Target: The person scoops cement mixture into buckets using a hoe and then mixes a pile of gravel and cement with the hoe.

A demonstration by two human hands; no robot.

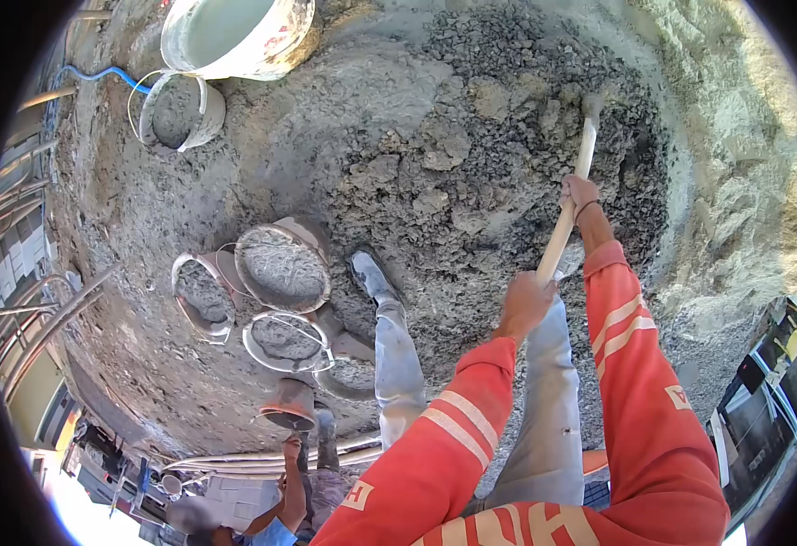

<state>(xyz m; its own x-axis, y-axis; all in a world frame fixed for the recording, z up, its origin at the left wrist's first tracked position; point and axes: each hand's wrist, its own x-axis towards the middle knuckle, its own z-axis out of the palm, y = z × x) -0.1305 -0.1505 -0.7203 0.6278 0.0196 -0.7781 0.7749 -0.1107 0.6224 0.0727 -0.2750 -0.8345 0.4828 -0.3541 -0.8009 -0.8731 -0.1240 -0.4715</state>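
My left hand [526,305] is wrapped round the lower part of a pale wooden handle [558,238]. Farther up the same handle, my right hand [580,194] grips it. The handle slants up to the right, and its far end meets the heap of grey, lumpy wet mix [471,155]; the tool's head there is mostly hidden in the mix. My feet stand at the near side of the heap, in pale, dirty trousers [398,364].
Several buckets of grey mix, one a round bucket [282,266], stand left of my feet. A small bucket [182,111] and a large drum of greyish liquid [234,36] are at upper left. Another person [280,510] holds a bucket [289,402] at lower left. Poles [52,332] lie left.
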